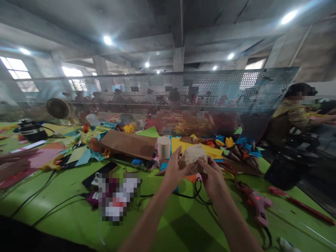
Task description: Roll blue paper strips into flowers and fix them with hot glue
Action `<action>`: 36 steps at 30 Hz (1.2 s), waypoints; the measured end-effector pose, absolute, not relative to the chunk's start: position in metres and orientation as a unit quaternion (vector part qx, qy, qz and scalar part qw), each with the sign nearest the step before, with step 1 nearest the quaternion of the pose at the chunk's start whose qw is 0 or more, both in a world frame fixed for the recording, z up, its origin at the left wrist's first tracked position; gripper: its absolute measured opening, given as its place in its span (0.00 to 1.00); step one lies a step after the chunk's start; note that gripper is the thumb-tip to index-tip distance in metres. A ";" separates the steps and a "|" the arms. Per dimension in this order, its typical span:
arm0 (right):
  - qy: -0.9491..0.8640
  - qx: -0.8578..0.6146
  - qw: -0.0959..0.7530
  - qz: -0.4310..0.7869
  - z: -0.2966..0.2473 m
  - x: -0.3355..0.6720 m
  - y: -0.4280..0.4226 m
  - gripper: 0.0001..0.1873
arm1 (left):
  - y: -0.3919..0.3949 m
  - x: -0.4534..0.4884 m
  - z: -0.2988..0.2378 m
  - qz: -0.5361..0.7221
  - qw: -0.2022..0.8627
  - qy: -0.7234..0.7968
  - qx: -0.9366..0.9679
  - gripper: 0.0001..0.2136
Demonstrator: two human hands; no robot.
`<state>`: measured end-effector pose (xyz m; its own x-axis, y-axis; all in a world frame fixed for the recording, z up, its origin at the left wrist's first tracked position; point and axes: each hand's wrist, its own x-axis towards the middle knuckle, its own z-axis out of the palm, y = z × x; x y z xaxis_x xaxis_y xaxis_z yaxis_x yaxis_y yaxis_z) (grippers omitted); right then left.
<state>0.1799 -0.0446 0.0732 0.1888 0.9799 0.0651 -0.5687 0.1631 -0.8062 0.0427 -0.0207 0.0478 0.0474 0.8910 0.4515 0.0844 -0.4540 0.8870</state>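
Between my two hands, above the green table [147, 224], is a crumpled cream piece [193, 154] that looks like paper or cloth. My left hand [173, 169] grips its left side, thumb up along the edge. The fingers of my right hand [212, 170] pinch its lower right side. Just behind my left hand stands a white cylinder [164, 147]. Yellow paper [212, 151] lies behind the cream piece. A pink glue gun [258, 204] with a red light rests to the right of my right forearm.
Brown paper [128, 144] and coloured scraps spread across the back. Paper cones [236, 154] lie at the right. A phone [99, 174], a power strip [123, 199] and cables occupy the left. Another person's hand [15, 164] is far left; a person [294, 108] sits right. A perforated metal screen [168, 94] stands behind.
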 end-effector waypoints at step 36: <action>-0.485 -0.411 0.639 0.434 0.055 0.174 -0.037 0.17 | -0.029 0.047 0.032 0.434 0.627 0.367 0.532 0.05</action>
<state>0.1744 -0.0373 0.0551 0.1542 0.9524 0.2630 -0.1554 0.2862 -0.9455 0.0474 -0.0292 0.0320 0.3539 0.9353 0.0006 -0.1532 0.0574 0.9865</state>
